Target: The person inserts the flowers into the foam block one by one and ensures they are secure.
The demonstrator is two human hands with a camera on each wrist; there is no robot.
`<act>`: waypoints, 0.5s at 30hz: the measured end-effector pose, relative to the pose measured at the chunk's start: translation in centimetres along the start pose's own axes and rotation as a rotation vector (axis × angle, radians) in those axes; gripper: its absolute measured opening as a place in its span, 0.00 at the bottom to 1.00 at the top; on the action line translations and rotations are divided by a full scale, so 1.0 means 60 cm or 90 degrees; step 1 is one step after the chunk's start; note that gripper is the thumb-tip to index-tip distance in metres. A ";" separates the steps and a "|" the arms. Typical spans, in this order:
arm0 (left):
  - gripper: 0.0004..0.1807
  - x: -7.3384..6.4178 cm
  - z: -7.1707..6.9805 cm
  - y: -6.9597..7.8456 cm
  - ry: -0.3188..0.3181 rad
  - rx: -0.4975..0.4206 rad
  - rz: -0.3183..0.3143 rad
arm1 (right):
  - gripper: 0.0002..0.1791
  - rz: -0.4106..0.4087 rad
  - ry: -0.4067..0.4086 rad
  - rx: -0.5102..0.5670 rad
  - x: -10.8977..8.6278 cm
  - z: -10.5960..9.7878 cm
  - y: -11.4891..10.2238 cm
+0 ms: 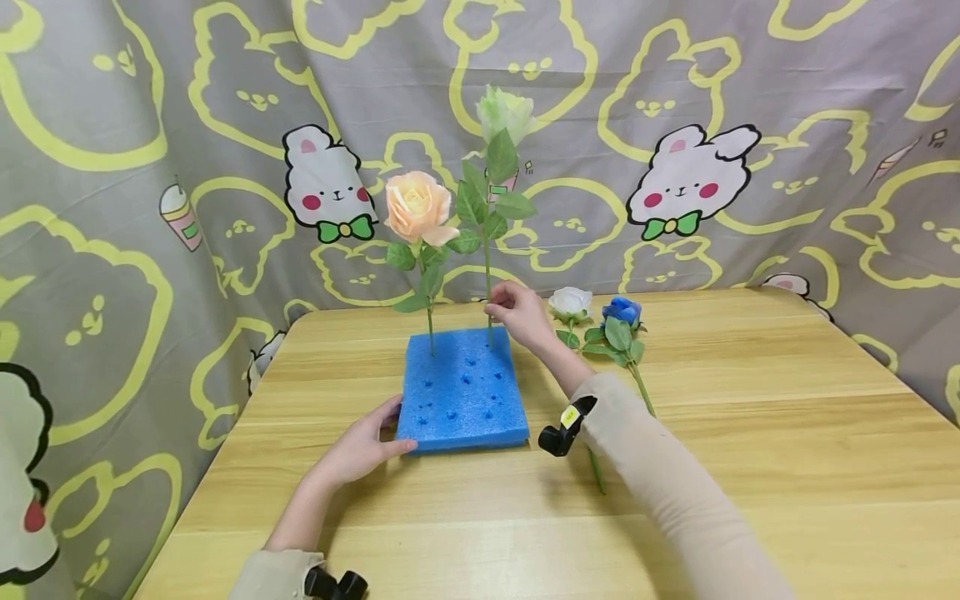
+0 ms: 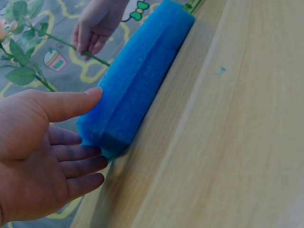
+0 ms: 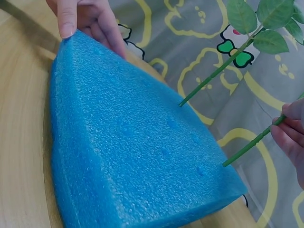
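My right hand (image 1: pixel 519 315) pinches the green stem (image 3: pixel 254 141) of a pale green-white rose (image 1: pixel 506 112) between thumb and fingers. The stem's lower end stands in the back right of a blue foam block (image 1: pixel 457 400), which is dotted with holes. My left hand (image 1: pixel 367 446) rests against the block's front left corner; in the left wrist view its fingers (image 2: pixel 78 166) are fairly straight along the side and the thumb lies against the foam. A peach rose (image 1: pixel 417 207) stands upright in the block's back left, touched by neither hand.
A white rose (image 1: pixel 570 302) and a blue rose (image 1: pixel 622 312) lie on the wooden table (image 1: pixel 750 400) right of the block, partly behind my right forearm. A grey patterned curtain (image 1: pixel 585 108) hangs behind the table and along its left side.
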State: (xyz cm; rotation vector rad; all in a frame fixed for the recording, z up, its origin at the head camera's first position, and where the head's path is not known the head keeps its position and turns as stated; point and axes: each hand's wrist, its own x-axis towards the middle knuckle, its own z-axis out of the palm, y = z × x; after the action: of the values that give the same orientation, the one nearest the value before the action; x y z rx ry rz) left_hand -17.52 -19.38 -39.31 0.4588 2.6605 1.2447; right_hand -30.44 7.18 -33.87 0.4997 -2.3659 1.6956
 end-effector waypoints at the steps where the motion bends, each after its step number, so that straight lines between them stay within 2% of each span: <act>1: 0.43 0.000 0.000 -0.001 0.000 0.002 0.001 | 0.07 -0.002 0.001 0.001 0.000 0.001 0.001; 15: 0.43 0.000 0.001 -0.002 0.001 0.002 0.002 | 0.08 -0.006 0.030 -0.011 0.004 0.011 0.008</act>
State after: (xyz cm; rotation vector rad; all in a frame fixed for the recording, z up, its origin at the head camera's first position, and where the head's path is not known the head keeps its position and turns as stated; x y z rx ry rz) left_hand -17.52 -19.40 -39.42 0.4632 2.6644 1.2425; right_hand -30.80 6.68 -34.45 0.4622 -2.3404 1.6621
